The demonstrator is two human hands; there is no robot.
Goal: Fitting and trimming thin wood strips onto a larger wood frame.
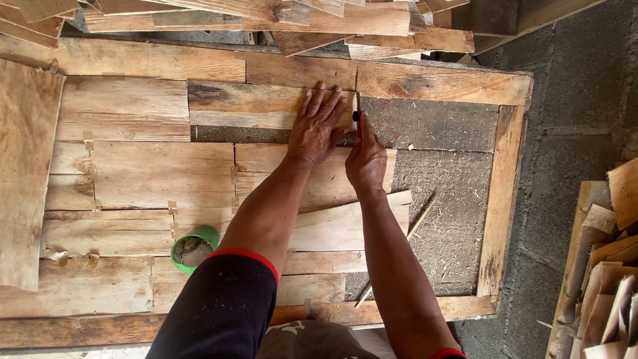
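Note:
My left hand point(318, 124) lies flat, fingers spread, on a thin wood veneer sheet point(252, 104) near the top of a wooden frame point(438, 83). Right beside it, my right hand point(365, 158) grips a small dark-handled tool point(356, 117), its tip at the right edge of that sheet. Several veneer pieces point(133, 173) lie patched side by side inside the frame, joined with small bits of tape. A loose veneer strip point(345, 223) lies under my forearms.
A green tape roll point(193, 248) sits on the veneer at lower left. The grey board point(442, 193) shows bare at the right of the frame. Stacked wood sheets point(266, 16) lie beyond the top edge, and more scraps point(608, 279) are piled at far right on the concrete floor.

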